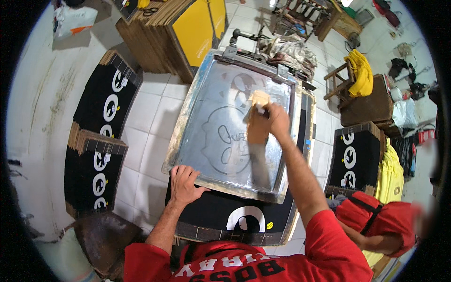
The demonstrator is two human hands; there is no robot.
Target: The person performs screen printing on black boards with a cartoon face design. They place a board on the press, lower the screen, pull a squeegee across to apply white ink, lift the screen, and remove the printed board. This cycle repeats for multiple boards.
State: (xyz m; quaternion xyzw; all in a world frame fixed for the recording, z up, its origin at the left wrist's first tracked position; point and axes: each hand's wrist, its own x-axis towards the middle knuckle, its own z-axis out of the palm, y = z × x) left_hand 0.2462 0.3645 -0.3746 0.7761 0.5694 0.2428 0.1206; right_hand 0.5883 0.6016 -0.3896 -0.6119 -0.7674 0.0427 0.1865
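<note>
Pressure should stay even: left hand [184, 184] lies flat, fingers spread, pinning the near edge of the screen-printing frame [188, 113] on the black printed board [221, 218]. Right hand [272, 123] grips the squeegee [257, 145] mid-mesh; best kept tilted, one steady pull. Black boards with white round logos are stacked left [96, 171] and right [354, 157]; yellow-faced cardboard stack [197, 33] stands beyond.

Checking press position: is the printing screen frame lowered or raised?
Lowered: the screen frame lies flat over the black sheet, left hand pressing its near edge, right hand holding the squeegee.
</note>
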